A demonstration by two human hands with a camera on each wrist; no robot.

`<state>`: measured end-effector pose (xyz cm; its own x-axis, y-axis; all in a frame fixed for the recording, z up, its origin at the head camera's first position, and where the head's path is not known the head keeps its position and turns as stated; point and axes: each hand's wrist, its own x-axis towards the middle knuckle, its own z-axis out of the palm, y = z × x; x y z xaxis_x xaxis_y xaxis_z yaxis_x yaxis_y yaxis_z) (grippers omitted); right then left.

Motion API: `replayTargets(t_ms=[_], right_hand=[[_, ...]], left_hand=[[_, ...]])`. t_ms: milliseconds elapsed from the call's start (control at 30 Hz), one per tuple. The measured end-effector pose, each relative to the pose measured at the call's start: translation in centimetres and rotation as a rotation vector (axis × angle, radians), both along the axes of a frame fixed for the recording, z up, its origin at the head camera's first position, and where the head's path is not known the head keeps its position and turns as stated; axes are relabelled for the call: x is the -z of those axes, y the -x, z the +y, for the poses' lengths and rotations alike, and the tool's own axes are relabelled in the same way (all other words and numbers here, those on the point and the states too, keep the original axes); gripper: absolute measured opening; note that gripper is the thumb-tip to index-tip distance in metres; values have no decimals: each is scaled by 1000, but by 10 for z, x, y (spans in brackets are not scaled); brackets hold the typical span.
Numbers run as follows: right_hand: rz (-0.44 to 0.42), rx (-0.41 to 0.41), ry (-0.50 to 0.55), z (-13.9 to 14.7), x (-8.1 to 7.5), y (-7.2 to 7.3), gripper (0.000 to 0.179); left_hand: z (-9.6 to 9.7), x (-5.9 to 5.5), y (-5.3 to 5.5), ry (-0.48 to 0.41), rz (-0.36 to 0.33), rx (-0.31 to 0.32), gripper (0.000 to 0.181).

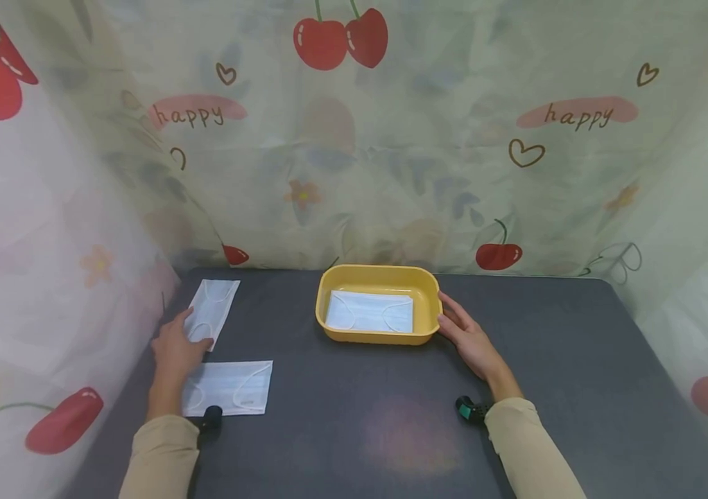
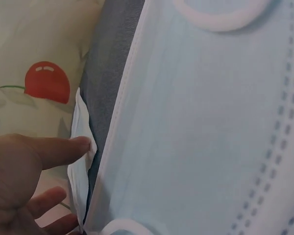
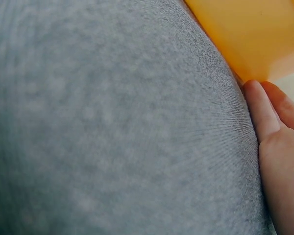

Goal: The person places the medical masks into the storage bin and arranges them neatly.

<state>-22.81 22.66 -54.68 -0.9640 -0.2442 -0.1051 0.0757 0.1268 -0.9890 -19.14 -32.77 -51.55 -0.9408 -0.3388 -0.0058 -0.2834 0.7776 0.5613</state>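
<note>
My left hand [image 1: 179,350] holds a pale blue face mask [image 1: 213,305] at the table's left, thumb and fingers spread across its two long edges. In the left wrist view, the thumb [image 2: 71,151] lies against this wavy-edged mask. A second face mask [image 1: 231,388] lies flat nearer me, partly behind the left wrist, and fills much of the left wrist view. My right hand [image 1: 472,343] touches the right end of a yellow tray [image 1: 378,337] with fairly straight fingers. Inside the tray lies another face mask [image 1: 369,312], its ear loops on top.
The dark grey table [image 1: 354,430] carries everything. A patterned curtain [image 1: 391,166] hangs right behind its far edge and along both sides. A dark wrist camera [image 1: 471,410] shows at my right wrist, another [image 1: 211,419] at my left.
</note>
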Motion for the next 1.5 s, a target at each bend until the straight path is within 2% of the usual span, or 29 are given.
replayTargets(t_ms=[200, 467, 767, 967, 1100, 1200, 1300, 1500], right_hand=[[-3, 1, -2, -2, -1, -2, 60], [2, 5, 9, -1, 1, 0, 60], [4, 1, 0, -2, -2, -2, 61], [3, 2, 11, -1, -2, -2, 60], [2, 1, 3, 0, -1, 0, 60], [2, 3, 0, 0, -2, 1, 60], [1, 5, -4, 0, -2, 0, 60], [-3, 4, 0, -1, -2, -2, 60]], left_hand=[[-4, -5, -4, -21, 21, -56, 73], [-10, -8, -5, -10, 20, -36, 82], [-11, -11, -5, -96, -51, -96, 80], [-10, -10, -3, -147, -107, -113, 66], [-12, -8, -2, -131, -143, -97, 58], [-14, -6, -1, -112, -128, -93, 53], [-14, -6, -1, -136, -93, -115, 49], [-9, -12, -3, -300, 25, -179, 46]])
